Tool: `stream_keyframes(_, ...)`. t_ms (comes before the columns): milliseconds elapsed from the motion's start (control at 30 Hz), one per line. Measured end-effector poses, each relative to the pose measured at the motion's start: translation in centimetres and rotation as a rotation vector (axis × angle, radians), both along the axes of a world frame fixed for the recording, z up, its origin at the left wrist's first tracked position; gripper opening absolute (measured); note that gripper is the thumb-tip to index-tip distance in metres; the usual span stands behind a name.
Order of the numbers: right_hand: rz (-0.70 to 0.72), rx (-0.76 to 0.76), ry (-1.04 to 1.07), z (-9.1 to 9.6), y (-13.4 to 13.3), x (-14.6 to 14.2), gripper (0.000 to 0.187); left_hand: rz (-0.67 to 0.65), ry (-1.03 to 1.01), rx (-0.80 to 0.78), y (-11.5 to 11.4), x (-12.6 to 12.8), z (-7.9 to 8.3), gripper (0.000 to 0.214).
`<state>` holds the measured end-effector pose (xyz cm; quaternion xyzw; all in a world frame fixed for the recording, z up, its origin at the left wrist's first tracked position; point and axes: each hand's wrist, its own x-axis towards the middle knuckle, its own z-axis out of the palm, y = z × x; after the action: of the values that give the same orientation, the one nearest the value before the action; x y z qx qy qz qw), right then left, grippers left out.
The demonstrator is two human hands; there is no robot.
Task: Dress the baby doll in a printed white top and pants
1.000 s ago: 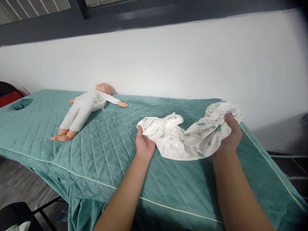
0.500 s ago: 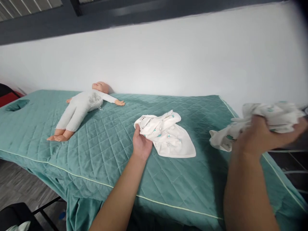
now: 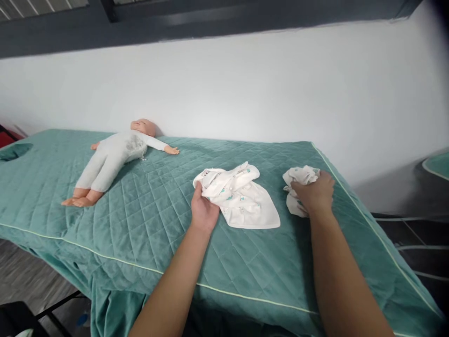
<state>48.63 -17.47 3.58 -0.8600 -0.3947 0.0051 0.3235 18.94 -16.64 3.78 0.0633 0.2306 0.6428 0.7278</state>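
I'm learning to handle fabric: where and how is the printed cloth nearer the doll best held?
Probably the lower-right corner of the printed cloth, from the right: it looks flat and free, while the left grip holds the bunched end.

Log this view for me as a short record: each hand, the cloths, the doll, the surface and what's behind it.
Left hand: thumb over the left edge of a white printed cloth
Right hand: gripping a crumpled white cloth, partly hidden by the hand
Cloth spacing: apart, green cover showing between
Doll: lying face up to the left, white body, dark patch on torso, untouched
Surface: green quilted cover, pale piping along its edges
Behind: white wall
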Motion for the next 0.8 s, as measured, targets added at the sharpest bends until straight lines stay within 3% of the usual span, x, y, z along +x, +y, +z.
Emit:
stream_keyframes(67, 0.043, 0.005, 0.031, 0.2, -0.2, -0.4, 0.086, -0.001, -0.017, -0.001, -0.1, 0.0, 0.1, 0.037)
stream_keyframes(233, 0.162, -0.116, 0.010, 0.3, -0.6, -0.4, 0.061, -0.010, -0.039, -0.010, -0.3, -0.1, 0.0, 0.037)
stream_keyframes(400, 0.207, -0.135, -0.029, -0.1, -2.0, -0.6, 0.053, -0.008, -0.058, -0.016, -0.3, -0.2, -0.2, 0.035)
stream_keyframes(633, 0.148, -0.136, -0.068, 0.9, -5.1, -2.3, 0.056, -0.023, -0.072, -0.004, -0.3, -0.1, 0.0, 0.032)
stream_keyframes(800, 0.138, -0.147, -0.166, 1.9, -6.1, -0.1, 0.056, -0.031, -0.076, -0.025, -0.3, 0.1, 0.2, 0.032)
